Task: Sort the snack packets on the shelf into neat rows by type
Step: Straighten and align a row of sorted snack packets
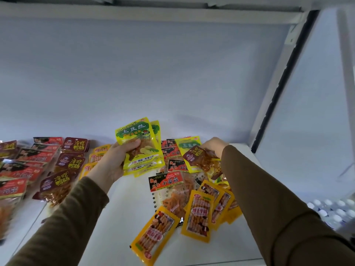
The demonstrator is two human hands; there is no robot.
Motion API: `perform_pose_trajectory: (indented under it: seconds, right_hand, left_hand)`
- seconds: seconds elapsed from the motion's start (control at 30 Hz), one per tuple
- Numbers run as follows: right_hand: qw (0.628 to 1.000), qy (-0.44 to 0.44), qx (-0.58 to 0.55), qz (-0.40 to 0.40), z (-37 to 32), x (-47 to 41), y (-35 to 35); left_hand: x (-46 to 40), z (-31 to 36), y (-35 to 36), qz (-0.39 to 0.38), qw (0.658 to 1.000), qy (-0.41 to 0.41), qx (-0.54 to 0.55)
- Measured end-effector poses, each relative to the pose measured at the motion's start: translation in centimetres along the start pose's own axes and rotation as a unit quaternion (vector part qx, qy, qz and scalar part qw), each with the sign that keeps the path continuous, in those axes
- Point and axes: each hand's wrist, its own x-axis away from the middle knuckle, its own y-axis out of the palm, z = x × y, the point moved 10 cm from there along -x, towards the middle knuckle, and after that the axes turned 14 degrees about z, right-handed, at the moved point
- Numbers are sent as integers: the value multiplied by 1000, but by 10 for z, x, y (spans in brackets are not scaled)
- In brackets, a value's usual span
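At centre frame, my left hand (113,160) grips a small stack of yellow-green potato-shred packets (141,146), thumb across the front, held clear above the white shelf (119,217). To the right of centre, my right hand (213,145) reaches into the mixed heap (192,185), fingers curled down among the packets beside a maroon packet (199,157); whether they have closed on anything I cannot tell, since the fingertips are hidden. Another yellow-green packet (187,145) lies just behind that maroon one, partly covered.

Sorting status, as I judge it: partly done. At left of frame, red-labelled packets (28,162) and maroon duck-intestine packets (71,162) already lie in rough columns, with orange-yellow ones (98,153) behind my left wrist. The heap at lower right still mixes red-and-black gluten packets (166,182) with orange skewer packets (197,214).

Recommendation for this step: lift the maroon packet off first so the buried yellow-green one comes free without dragging its neighbours. Add it to the stack squarely, labels facing one way. Keep the stack's grip firm; slick film slides easily.
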Motion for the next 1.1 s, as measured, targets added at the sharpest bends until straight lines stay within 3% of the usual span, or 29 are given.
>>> perform_pose_trajectory:
  seconds: [0.1,0.17,0.23,0.37,0.47,0.63,0.73,0.83,0.93,1.1]
  right_hand:
    - [996,-93,2,3,-21,6,9]
    - [978,-137,-158,7,-43,18,1]
    - [946,-165,-266,86,-54,29,-35]
    - [903,-236,-270,236,-63,48,-108]
    - [899,-163,-313,259,-23,49,-141]
    - [900,10,-389,196,75,60,-133]
    - [930,35,-320,177,121,68,-109]
    - [969,10,-163,185,137,73,-99]
    - [972,-13,25,235,135,76,-115]
    - [980,2,120,161,125,66,-104]
  left_hand:
    - [1,-2,2,-1,1000,-3,8]
    - [2,-3,3,3,1000,-7,9]
    - [3,-3,5,2,1000,-6,10]
    - [0,-1,9,-9,1000,2,11]
    - [0,2,14,-24,999,10,21]
    - [-2,-3,26,-48,999,21,7]
    - [0,-9,34,-55,998,18,1]
    - [2,-14,40,-55,998,15,-2]
    - [6,-19,45,-52,999,8,-3]
    - [13,-22,49,-41,999,4,-7]
